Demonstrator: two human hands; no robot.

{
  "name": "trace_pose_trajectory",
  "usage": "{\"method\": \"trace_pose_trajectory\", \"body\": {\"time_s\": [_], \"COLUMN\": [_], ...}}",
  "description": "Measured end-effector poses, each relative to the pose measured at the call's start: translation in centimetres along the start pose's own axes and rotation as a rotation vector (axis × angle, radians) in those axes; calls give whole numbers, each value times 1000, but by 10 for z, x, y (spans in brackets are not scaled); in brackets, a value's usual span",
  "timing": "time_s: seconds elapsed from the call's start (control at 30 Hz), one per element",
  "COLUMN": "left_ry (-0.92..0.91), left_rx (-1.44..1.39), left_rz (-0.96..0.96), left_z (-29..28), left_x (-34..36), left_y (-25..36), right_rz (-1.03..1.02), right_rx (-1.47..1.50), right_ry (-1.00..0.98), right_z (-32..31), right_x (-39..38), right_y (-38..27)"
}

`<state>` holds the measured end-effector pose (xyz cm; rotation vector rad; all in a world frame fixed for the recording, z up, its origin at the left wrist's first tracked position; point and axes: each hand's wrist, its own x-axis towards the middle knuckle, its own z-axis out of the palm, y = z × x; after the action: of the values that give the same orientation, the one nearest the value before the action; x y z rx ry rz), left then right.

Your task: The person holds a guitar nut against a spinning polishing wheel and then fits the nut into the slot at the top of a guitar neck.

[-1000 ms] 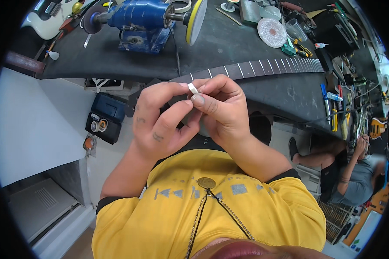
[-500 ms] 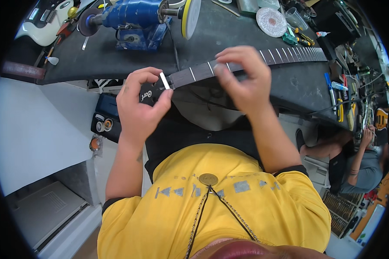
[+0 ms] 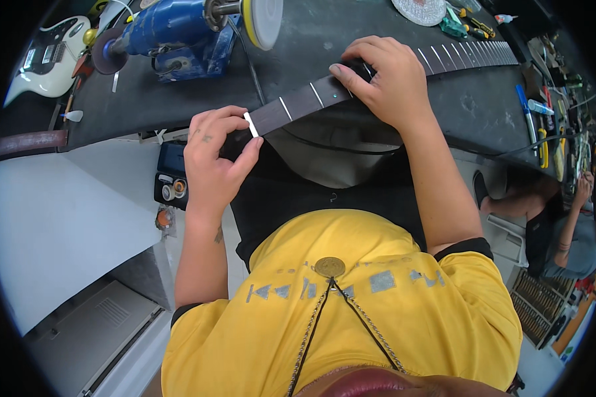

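A dark guitar neck (image 3: pixel 301 102) with pale frets lies diagonally along the front of the dark bench. A small white strip (image 3: pixel 250 125) sits crosswise at the fretboard's left end, between the thumb and fingertips of my left hand (image 3: pixel 218 152). The headstock beyond it is mostly hidden by that hand. My right hand (image 3: pixel 384 83) is wrapped over the neck farther along, its thumb across the fretboard and its fingertips at the far edge.
A blue buffing machine (image 3: pixel 172 36) stands behind the neck, near a white guitar (image 3: pixel 46 79). Pens and pliers (image 3: pixel 544 145) lie on the bench's right. A black case (image 3: pixel 169 165) is below at left. A co-worker (image 3: pixel 559 231) sits at far right.
My hands have come apart: the left moved the white strip down-left onto the end of the fretboard, and the right went up-right and took hold of the neck.
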<state>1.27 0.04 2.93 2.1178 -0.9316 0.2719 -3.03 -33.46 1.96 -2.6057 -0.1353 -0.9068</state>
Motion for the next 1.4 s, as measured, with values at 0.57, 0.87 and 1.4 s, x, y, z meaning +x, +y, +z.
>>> {"method": "trace_pose_trajectory", "body": {"time_s": [0.57,0.87,1.4], "left_ry": [-47,-4,-81], "left_rx": [-42,-93,-31], "left_rz": [59,66,123], "left_z": [3,7,4], "left_x": [4,4,1], "left_y": [-8,-6,-9], "right_rz": [15,33,117], "right_rx": [-17,-29,7], "right_ry": [-63,-72,-127], "right_z": [-10,-11,-20], "right_x": [6,7,14], "right_y": [-8,-10,-22]}}
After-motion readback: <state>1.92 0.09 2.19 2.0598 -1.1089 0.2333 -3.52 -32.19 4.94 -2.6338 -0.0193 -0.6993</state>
